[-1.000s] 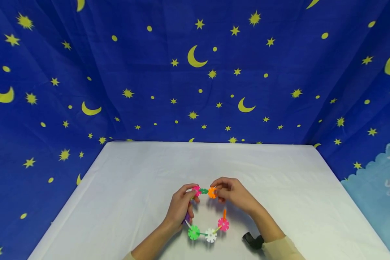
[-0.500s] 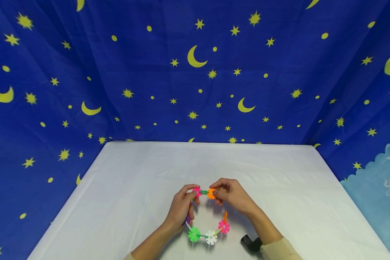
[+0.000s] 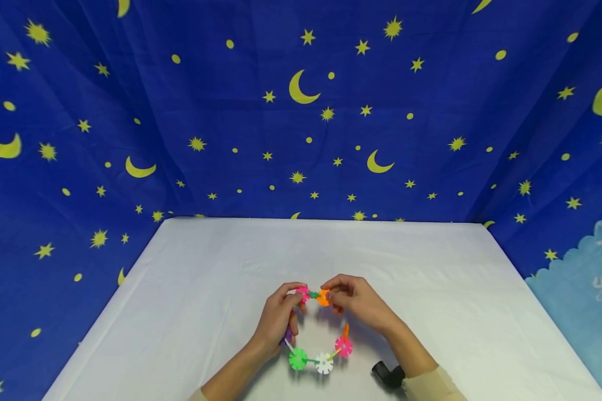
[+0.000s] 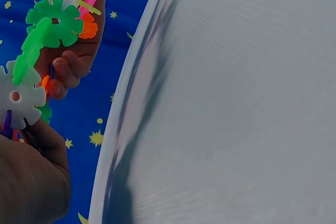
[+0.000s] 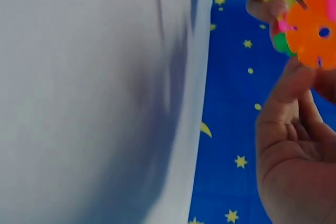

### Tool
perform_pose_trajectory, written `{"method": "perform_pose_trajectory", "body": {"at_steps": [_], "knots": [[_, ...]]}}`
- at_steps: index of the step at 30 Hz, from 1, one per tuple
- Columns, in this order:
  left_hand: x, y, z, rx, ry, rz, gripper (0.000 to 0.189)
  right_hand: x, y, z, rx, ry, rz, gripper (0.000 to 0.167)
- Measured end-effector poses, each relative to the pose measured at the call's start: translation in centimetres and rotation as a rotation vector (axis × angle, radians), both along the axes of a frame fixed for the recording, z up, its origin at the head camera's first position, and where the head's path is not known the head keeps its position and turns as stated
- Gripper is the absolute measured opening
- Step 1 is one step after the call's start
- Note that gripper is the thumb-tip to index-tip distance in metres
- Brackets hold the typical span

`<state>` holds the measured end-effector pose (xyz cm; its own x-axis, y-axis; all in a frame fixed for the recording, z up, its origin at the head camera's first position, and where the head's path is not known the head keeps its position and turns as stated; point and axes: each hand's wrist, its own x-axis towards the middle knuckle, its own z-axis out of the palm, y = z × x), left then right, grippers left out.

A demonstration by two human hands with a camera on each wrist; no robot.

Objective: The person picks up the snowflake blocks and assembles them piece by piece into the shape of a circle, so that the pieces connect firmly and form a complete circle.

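Note:
Slotted plastic flower discs, joined into a chain, form an almost closed ring above the table in the head view. My left hand (image 3: 275, 318) pinches a pink disc (image 3: 303, 293) at the ring's far left. With thumb and fingers my right hand (image 3: 358, 299) pinches an orange disc (image 3: 323, 298), linked to the pink one by a dark green disc (image 3: 313, 295). Along the near side run a bright green disc (image 3: 297, 359), a white disc (image 3: 324, 363) and another pink disc (image 3: 344, 346). An orange end disc (image 3: 346, 331) stands edge-on below my right hand, with a gap between. My left palm partly hides a purple disc (image 3: 287, 336).
A white-covered table (image 3: 221, 262) lies beneath the hands. A black bent object (image 3: 388, 375) is beside my right wrist. Blue cloth (image 3: 261, 128) with yellow moons and stars surrounds the table at the back and sides; a light-blue cloth (image 3: 582, 301) hangs at the right.
The orange disc and my right hand have shifted slightly left. The ring dipped a little toward me, then came back up. Both hands keep the same hold.

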<state>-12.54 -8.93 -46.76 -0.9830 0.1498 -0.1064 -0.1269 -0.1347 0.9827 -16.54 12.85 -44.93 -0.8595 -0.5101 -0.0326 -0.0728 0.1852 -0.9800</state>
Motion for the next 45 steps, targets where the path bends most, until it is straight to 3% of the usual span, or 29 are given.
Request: {"method": "perform_pose_trajectory", "body": {"at_steps": [7, 14, 17, 23, 29, 36, 45], "knots": [[-0.2, -0.4, 0.3, 0.051, -0.012, 0.049, 0.035, -0.7, 2.1, 0.6, 0.141, 0.074, 0.118, 0.030], [-0.1, -0.4, 0.1, 0.042, -0.009, 0.031, 0.039, -0.7, 3.6, 0.2, 0.202, -0.016, 0.380, 0.038], [-0.1, -0.4, 0.0, 0.032, 0.002, 0.034, 0.041, -0.5, 3.7, -0.1, 0.194, -0.069, 0.452, 0.040], [0.0, -0.2, -0.1, 0.034, 0.007, 0.025, 0.041, -0.4, 3.2, -0.3, 0.120, -0.075, 0.398, 0.045], [0.1, -0.1, 0.0, 0.024, 0.010, 0.021, 0.039, -0.2, 2.7, -0.1, 0.055, -0.129, 0.329, 0.069], [0.1, 0.0, 0.0, -0.001, 0.022, 0.013, 0.037, -0.3, 2.3, -0.1, 0.016, -0.124, 0.343, 0.080], [0.2, 0.1, 0.0, -0.002, 0.033, -0.006, 0.036, -0.2, 2.1, 0.0, 0.005, -0.102, 0.344, 0.079]]}}
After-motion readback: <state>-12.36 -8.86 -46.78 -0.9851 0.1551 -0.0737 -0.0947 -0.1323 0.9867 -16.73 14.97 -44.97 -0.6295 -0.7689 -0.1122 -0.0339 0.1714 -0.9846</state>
